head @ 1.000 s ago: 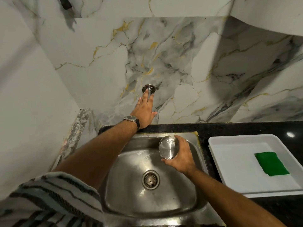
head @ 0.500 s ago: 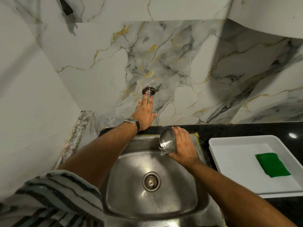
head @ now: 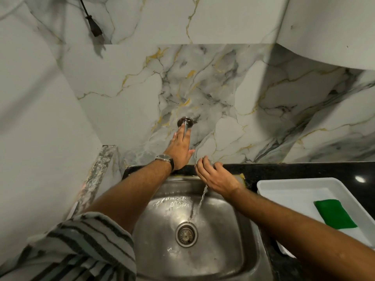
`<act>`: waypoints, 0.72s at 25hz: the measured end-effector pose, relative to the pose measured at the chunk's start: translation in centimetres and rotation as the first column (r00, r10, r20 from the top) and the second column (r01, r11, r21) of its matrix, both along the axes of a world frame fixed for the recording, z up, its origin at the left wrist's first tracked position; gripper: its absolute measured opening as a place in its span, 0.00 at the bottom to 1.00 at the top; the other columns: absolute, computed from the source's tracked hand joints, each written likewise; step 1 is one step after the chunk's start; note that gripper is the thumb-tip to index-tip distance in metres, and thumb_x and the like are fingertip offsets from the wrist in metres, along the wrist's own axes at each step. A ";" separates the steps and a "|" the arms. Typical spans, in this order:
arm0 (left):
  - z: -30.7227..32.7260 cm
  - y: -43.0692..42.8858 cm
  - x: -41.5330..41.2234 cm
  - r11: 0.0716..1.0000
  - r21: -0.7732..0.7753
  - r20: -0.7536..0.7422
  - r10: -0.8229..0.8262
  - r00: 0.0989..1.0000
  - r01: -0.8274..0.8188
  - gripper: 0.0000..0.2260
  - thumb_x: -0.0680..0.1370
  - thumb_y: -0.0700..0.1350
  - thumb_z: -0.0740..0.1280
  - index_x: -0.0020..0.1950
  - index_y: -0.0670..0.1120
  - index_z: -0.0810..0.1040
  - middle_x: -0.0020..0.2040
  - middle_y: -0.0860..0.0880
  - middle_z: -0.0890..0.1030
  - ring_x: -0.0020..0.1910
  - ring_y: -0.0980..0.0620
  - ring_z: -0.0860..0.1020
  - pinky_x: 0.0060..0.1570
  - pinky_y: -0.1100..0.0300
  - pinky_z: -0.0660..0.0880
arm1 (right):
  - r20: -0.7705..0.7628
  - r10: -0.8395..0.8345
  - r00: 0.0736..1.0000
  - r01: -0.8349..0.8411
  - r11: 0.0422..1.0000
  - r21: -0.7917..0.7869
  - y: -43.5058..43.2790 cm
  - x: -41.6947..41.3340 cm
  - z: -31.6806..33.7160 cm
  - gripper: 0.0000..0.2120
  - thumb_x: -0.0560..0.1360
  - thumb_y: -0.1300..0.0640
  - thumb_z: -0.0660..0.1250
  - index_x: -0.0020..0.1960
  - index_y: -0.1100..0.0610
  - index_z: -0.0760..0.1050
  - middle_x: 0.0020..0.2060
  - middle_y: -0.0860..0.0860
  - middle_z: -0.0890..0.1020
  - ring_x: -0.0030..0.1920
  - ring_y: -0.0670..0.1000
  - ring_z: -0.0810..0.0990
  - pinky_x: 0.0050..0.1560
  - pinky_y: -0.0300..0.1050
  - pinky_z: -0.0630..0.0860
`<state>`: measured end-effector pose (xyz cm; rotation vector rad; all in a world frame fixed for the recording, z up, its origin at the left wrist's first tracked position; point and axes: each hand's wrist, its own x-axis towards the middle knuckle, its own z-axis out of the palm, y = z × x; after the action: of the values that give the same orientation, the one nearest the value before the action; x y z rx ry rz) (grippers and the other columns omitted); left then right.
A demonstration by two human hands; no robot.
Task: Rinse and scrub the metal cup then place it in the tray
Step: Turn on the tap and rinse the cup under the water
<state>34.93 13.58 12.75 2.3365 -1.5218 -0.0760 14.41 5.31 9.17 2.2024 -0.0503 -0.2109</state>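
From the head view, the person's left hand [head: 179, 150] reaches up to the chrome wall tap [head: 185, 123], fingers together and laid flat along its spout. The right hand [head: 216, 175] sits at the back edge of the stainless steel sink [head: 239, 240], fingers clamped round the small metal cup [head: 210, 162], which is almost wholly hidden; only a glint shows above the knuckles. A thin stream of water [head: 199, 203] runs down from under that hand toward the round drain [head: 186, 234]. I'd judge the rinse is under way. Scrubbing looks not yet begun: the green rectangular scrub pad [head: 334, 213] lies untouched in the white plastic tray [head: 284, 184] on the black bench [head: 304, 169]. No readable writing anywhere
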 end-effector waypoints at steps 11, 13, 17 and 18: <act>0.8 0.4 -0.3 0.998 0.056 0.009 0.002 1.000 -0.003 0.42 0.87 0.49 0.66 0.89 0.40 0.42 0.90 0.37 0.39 0.90 0.39 0.43 0.89 0.43 0.45 | 0.266 -0.098 0.959 0.005 0.945 0.328 3.6 0.9 0.1 0.35 0.81 0.55 0.71 0.82 0.63 0.62 0.74 0.64 0.71 0.72 0.65 0.70 0.57 0.56 0.81; 0.7 0.4 -0.3 0.998 0.061 0.007 0.002 1.000 -0.003 0.42 0.87 0.50 0.66 0.89 0.40 0.41 0.90 0.37 0.39 0.90 0.39 0.43 0.89 0.43 0.45 | 0.293 -0.377 0.879 0.073 0.713 0.698 2.5 -0.3 0.0 0.51 0.70 0.44 0.82 0.83 0.59 0.62 0.75 0.57 0.71 0.73 0.60 0.69 0.68 0.55 0.79; 0.6 0.4 -0.4 0.998 0.055 0.006 0.010 1.000 -0.010 0.42 0.87 0.51 0.66 0.89 0.41 0.41 0.90 0.38 0.39 0.90 0.39 0.43 0.89 0.43 0.46 | 0.128 -0.690 0.713 -0.029 0.153 0.988 1.0 -3.3 -1.1 0.64 0.56 0.38 0.86 0.84 0.50 0.59 0.77 0.48 0.69 0.75 0.51 0.68 0.72 0.42 0.69; 0.6 0.4 -0.5 0.998 0.056 0.022 0.013 1.000 -0.014 0.42 0.87 0.52 0.66 0.89 0.41 0.41 0.90 0.38 0.39 0.90 0.40 0.43 0.89 0.43 0.46 | 0.128 -0.734 0.667 -0.077 0.104 0.992 1.2 -3.9 -1.7 0.64 0.54 0.36 0.86 0.83 0.49 0.60 0.77 0.47 0.70 0.75 0.50 0.69 0.71 0.41 0.68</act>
<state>34.45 13.96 13.33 2.3989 -1.5329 -0.0913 10.50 6.56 7.49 3.4686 -1.2594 0.4258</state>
